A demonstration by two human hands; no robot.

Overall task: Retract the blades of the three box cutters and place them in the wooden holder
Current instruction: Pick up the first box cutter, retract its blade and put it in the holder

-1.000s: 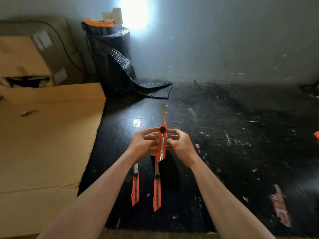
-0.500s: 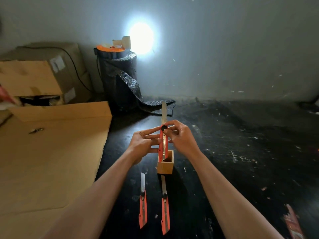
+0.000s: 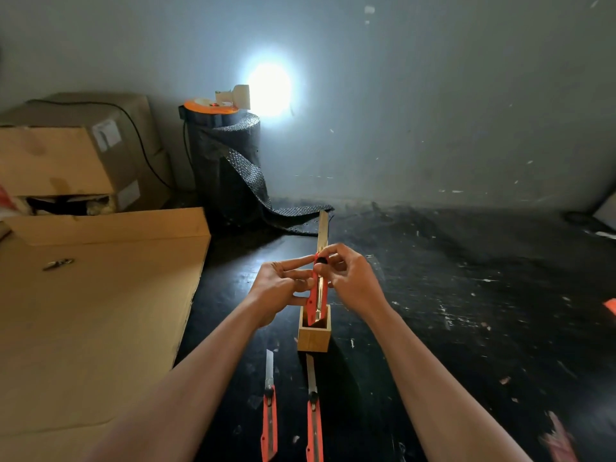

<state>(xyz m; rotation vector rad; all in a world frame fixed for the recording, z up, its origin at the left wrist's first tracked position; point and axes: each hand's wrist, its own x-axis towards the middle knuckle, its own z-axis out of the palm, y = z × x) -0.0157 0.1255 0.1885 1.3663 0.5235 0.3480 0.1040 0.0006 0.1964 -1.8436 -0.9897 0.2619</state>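
Both hands hold one orange box cutter [image 3: 316, 295] upright above a small square wooden holder [image 3: 314, 336] on the black floor. Its long blade sticks up past my fingers. My left hand [image 3: 283, 281] pinches the orange body from the left. My right hand [image 3: 350, 278] grips it from the right, thumb and finger at the black slider knob. Two more orange box cutters lie flat in front of the holder, one on the left [image 3: 269, 415] and one on the right [image 3: 314, 421], both with blades extended toward the holder.
A large flat cardboard sheet [image 3: 93, 311] covers the floor on the left, with cardboard boxes [image 3: 76, 155] behind it. A roll of black bubble wrap [image 3: 226, 168] stands against the wall with a lamp on top. Scraps litter the black floor on the right.
The view has tilted up, so the holder and the two lying cutters sit lower in frame. My hands keep the cutter upright; my right fingers have shifted onto the slider knob.
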